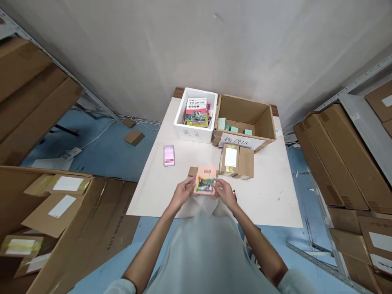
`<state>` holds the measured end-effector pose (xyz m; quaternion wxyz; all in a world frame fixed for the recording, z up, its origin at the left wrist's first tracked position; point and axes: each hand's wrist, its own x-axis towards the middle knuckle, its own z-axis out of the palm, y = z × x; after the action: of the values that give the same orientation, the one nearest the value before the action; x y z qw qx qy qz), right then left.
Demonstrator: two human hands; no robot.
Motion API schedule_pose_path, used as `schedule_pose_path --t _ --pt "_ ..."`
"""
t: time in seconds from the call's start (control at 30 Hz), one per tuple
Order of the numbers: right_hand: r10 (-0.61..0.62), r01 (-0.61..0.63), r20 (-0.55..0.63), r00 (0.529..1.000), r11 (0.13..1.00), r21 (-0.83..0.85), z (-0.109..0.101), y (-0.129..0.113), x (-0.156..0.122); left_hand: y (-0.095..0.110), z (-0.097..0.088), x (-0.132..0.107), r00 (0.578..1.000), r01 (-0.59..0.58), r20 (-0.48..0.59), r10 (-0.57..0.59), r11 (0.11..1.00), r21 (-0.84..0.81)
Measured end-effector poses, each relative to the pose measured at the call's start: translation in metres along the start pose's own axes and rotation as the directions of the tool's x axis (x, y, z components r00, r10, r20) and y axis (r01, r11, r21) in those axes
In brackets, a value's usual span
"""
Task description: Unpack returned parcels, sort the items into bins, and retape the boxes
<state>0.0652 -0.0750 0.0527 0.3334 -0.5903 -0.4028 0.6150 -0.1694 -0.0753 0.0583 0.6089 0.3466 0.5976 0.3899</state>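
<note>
A thin pink book [205, 171] with a coloured picture on its cover is raised over the near part of the table. My left hand [185, 192] grips its left edge, and my right hand [225, 193] holds the right edge. Brown cardboard [192, 171] shows partly from behind the book. Crumpled whitish wrapping [206, 203] lies under it, near my body. Just beside my right hand is a small red and black object [234, 195], mostly hidden.
On the white table [153, 190] stand a white foam box [196, 135] of books and an open carton [268, 132] with small green boxes. Two closed cartons [245, 163] sit before it. A blurred phone [169, 156] lies left. A big box [113, 220] of parcels flanks the table.
</note>
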Motion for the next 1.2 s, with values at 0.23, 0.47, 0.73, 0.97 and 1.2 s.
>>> schedule_pose_path --t 0.23,0.47,0.73,0.97,1.2 --pt "-0.486 0.486 -0.031 0.873 0.864 0.134 0.001 -0.148 0.061 0.167 -0.024 0.037 0.742 -0.642 -0.039 0.669 0.727 0.246" --pt "-0.297 0.28 -0.105 0.949 0.947 -0.155 -0.029 -0.037 0.049 0.083 -0.055 0.026 0.918 -0.366 -0.02 0.397 0.864 0.346" --pt "0.148 -0.2 -0.278 0.949 0.965 -0.168 -0.039 0.104 -0.011 -0.068 -0.062 0.003 0.976 0.213 -0.102 -0.19 0.925 0.316" --pt "0.131 -0.203 -0.247 0.96 0.934 -0.293 -0.009 0.1 0.022 -0.075 -0.051 0.043 0.984 0.175 -0.043 -0.171 0.908 0.38" --pt "0.109 -0.243 -0.35 0.93 0.898 -0.367 0.0 0.09 0.014 -0.068 -0.052 0.041 0.985 0.083 0.1 -0.142 0.891 0.447"
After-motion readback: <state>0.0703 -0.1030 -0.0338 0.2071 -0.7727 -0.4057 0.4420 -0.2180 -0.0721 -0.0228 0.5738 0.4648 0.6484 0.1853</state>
